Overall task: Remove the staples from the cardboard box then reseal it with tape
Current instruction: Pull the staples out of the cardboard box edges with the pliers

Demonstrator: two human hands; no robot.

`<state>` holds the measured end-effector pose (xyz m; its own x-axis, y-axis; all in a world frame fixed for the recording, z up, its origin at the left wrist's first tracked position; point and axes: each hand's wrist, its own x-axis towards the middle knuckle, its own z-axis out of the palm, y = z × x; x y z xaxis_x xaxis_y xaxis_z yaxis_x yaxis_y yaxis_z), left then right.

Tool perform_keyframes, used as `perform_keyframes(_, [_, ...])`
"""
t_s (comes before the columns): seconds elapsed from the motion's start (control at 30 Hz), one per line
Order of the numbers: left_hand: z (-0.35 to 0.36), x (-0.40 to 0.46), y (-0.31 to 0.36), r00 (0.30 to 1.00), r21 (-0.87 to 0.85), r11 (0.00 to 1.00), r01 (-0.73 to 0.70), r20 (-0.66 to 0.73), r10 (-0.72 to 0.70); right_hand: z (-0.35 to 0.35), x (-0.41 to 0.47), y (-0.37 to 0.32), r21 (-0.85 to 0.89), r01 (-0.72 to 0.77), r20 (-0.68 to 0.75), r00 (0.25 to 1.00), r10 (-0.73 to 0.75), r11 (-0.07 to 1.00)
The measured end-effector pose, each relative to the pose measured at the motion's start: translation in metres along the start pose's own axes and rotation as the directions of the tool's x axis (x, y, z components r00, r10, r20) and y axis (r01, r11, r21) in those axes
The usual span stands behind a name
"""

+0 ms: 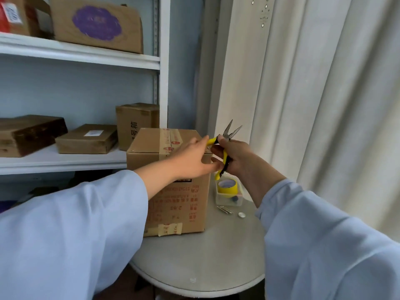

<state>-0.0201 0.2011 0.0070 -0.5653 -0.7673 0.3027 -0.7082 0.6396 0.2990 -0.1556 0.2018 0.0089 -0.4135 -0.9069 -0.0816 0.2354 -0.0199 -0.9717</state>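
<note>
A brown corrugated cardboard box, printed with red text on its near face and carrying a strip of printed tape across the top, stands on a round pale-grey table beside white shelving. The right hand grips a pair of needle-nose pliers with yellow-and-black handles, fingers wrapped round one handle, the steel tips parted and pointing up and away, clear of the box. The left hand reaches across the top right edge of the box and touches the other yellow handle with its fingertips; whether it pinches that handle or merely steadies it cannot be told. Behind the box's right side, a roll of yellow adhesive tape sits in a small clear plastic tray; a few thin metal pins or nails and a small round silver disc lie on the table just beside it. Assessment: the work appears to be at the tool-preparation stage of staple removal, with the pliers being set in the grip and not yet applied. No staples are discernible on the box at this resolution. The next move calls for lowering the tips to a staple on the flap seam, closing them on its crown, and bracing the box with the free hand while pulling.
</note>
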Motion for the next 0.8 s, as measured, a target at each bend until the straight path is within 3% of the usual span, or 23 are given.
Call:
perform_keyframes(0.17, [-0.002, -0.002, -0.014, 0.996, 0.135, 0.987, 0.089, -0.018, -0.087, 0.031, -0.005, 0.002, 0.099, -0.1, 0.068, 0.993, 0.093, 0.99])
perform_keyframes(0.33, [0.001, 0.005, -0.018, 0.98, 0.102, 0.981, 0.166, -0.132, -0.152, 0.041, -0.006, 0.005, -0.057, 0.049, 0.053, 0.998, -0.046, 0.997])
perform_keyframes(0.4, [-0.002, 0.011, -0.027, 0.973, 0.051, 0.985, 0.165, -0.169, -0.155, 0.038, -0.003, 0.002, -0.119, 0.122, 0.007, 0.993, -0.122, 0.985])
perform_keyframes(0.5, [-0.011, 0.019, -0.044, 0.965, -0.054, 0.979, 0.198, -0.166, -0.204, 0.021, 0.01, -0.002, -0.074, 0.188, -0.149, 0.969, -0.197, 0.979])
perform_keyframes(0.57, [-0.02, 0.023, -0.055, 0.968, -0.047, 0.979, 0.197, -0.149, -0.202, 0.01, 0.02, 0.001, -0.193, 0.164, -0.176, 0.964, -0.199, 0.967])
perform_keyframes(0.67, [-0.036, 0.026, -0.068, 0.985, 0.054, 0.986, 0.158, -0.084, -0.153, 0.0, 0.029, 0.018, -0.447, 0.177, 0.02, 0.982, -0.188, 0.877])
perform_keyframes(0.8, [-0.045, 0.035, -0.078, 0.986, 0.101, 0.988, 0.117, 0.108, -0.128, 0.0, 0.036, 0.042, -0.55, 0.306, 0.319, 0.937, -0.143, 0.777])
